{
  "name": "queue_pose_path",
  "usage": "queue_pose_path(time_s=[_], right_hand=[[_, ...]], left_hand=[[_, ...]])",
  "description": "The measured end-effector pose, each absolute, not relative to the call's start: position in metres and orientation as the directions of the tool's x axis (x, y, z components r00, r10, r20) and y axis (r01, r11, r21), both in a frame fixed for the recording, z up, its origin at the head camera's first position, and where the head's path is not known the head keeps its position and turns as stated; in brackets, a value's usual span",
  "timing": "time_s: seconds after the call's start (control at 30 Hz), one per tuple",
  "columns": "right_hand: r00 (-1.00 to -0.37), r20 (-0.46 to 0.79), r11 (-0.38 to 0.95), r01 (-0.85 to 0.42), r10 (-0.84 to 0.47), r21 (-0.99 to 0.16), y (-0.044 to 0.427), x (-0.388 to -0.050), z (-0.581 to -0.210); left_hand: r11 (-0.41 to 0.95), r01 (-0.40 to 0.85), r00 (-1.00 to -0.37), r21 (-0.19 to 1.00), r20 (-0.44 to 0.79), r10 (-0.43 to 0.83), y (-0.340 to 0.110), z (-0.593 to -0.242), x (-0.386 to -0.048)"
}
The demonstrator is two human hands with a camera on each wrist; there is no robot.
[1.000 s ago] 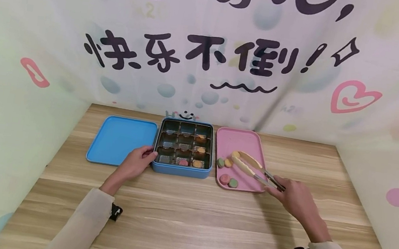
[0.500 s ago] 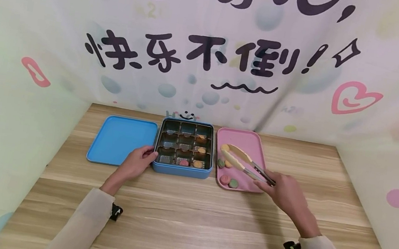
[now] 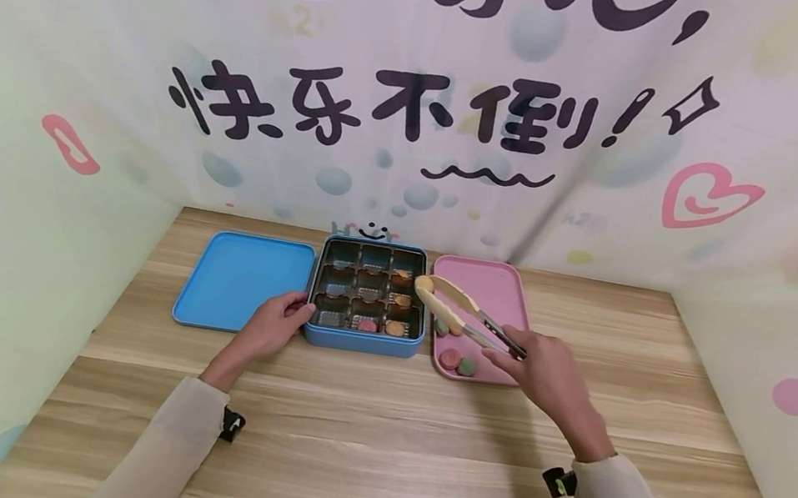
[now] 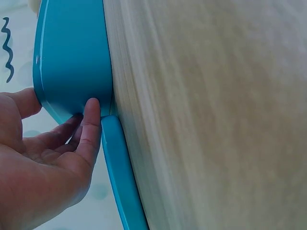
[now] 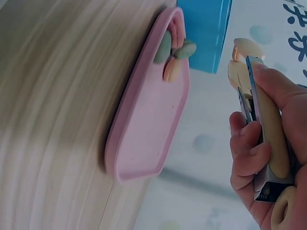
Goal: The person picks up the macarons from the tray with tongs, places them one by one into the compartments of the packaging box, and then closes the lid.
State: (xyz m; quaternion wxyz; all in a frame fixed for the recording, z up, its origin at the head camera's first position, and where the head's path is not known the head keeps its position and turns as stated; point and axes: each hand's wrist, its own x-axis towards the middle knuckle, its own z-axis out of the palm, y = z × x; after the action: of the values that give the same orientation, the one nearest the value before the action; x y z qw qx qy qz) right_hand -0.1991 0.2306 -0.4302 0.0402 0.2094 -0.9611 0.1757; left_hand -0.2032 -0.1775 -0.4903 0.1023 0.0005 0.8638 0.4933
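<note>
My right hand (image 3: 545, 373) grips metal tongs (image 3: 461, 318) with cream tips. Between those tips a yellow macaron (image 3: 424, 284) is held above the right rim of the blue box (image 3: 362, 343). A clear divider splits the box into several compartments. Yellow-orange macarons lie in its right column, a pink one (image 3: 368, 326) in the front middle compartment. At the box's front left corner, my left hand (image 3: 274, 325) holds the side between thumb and fingers; the left wrist view shows the fingertips (image 4: 92, 103) against the blue wall.
A pink tray (image 3: 482, 275) stands right of the box; green, pink and yellow-orange macarons lie on its left part, some partly behind the tongs. Left of the box lies a blue lid (image 3: 243, 283). A printed cloth (image 3: 376, 195) hangs behind the wooden table (image 3: 358, 445).
The right hand has moved left, carrying the tongs and yellow macaron from over the pink tray to the box's right rim. The left hand has stayed at the box corner.
</note>
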Motion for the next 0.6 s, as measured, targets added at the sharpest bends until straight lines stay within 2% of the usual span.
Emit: queue_pose_path(time_s=[0.6], right_hand=[[-0.89,0.177,0.83,-0.457,-0.421,-0.319,0.181,-0.202,-0.439]], left_hand=[[0.513,-0.093,-0.98,0.854,-0.168,0.104,-0.178,-0.49,-0.203]])
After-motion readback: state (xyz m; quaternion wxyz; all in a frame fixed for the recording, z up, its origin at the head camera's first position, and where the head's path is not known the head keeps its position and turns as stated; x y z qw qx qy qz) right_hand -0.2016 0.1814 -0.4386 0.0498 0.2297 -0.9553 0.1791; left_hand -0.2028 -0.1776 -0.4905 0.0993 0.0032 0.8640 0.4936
